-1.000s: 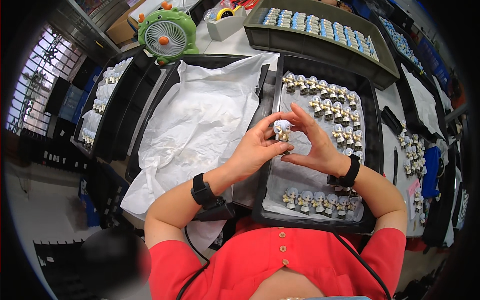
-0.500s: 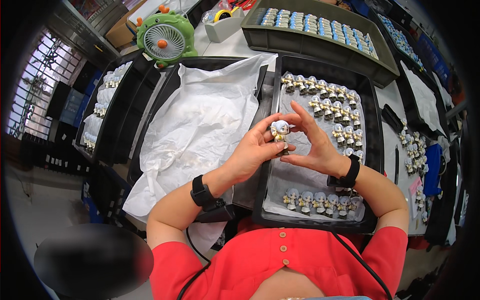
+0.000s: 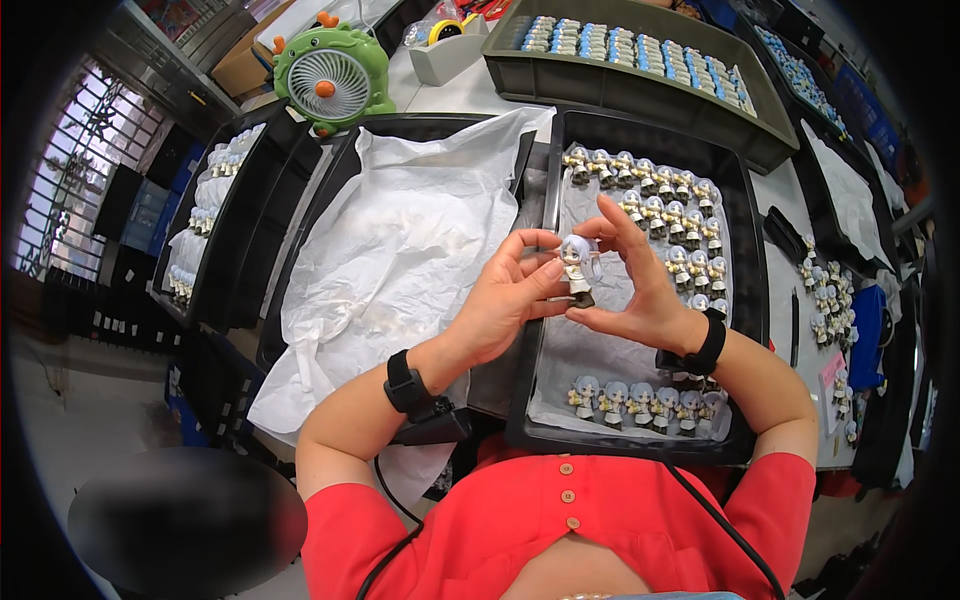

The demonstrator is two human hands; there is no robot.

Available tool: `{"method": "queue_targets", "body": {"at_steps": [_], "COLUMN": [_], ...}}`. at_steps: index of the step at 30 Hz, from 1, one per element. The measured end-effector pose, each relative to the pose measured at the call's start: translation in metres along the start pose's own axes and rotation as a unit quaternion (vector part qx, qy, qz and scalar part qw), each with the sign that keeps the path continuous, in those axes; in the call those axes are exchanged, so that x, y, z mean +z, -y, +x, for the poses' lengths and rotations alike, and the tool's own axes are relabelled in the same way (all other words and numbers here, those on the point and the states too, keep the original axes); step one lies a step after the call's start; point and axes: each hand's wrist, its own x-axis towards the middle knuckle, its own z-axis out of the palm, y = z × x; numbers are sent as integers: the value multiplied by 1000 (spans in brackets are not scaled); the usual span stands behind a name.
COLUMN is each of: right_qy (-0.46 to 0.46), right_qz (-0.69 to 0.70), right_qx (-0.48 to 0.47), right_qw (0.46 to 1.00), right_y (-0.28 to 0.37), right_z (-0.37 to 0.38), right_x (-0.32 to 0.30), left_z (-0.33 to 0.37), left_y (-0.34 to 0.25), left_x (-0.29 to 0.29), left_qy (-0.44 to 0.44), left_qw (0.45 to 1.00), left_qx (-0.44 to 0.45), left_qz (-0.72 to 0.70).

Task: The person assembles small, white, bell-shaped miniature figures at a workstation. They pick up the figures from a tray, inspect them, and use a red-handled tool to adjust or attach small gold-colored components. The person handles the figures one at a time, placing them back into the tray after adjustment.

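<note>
A small chibi figurine [image 3: 577,268] with pale lilac hair, a white outfit and dark boots stands upright between my hands. My left hand [image 3: 500,300] pinches it from the left, thumb across its side and fingers behind. Curved around its right side, my right hand [image 3: 650,290] has fingertips at the head and the thumb tip by the boots. Below and beyond is a black tray [image 3: 757,330] lined with white paper. Rows of matching figurines [image 3: 655,218] fill its far right part, and another row [image 3: 640,405] lines its near edge.
To the left lies a second black tray covered with crumpled white paper [image 3: 390,230]. A green fan [image 3: 335,80] and a grey tape dispenser [image 3: 450,55] stand behind. An olive bin [image 3: 640,90] holds rows of small blue-and-white pieces. More figurines [image 3: 828,300] lie at the right.
The figurine has turned between my fingers and shifted slightly right. My left fingers have moved with it, and my right fingers have closed in a little around it.
</note>
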Motion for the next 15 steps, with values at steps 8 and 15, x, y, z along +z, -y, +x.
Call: {"method": "queue_targets", "body": {"at_steps": [8, 15], "right_qy": [15, -11], "right_qz": [-82, -37], "right_qx": [-113, -41], "right_qw": [990, 998], "right_y": [2, 8], "right_z": [-1, 4], "right_x": [3, 0], "left_z": [-4, -1], "left_y": [-5, -7], "left_x": [9, 6], "left_qy": [48, 95], "left_qw": [999, 992], "left_qx": [-12, -29], "left_qz": [20, -82]}}
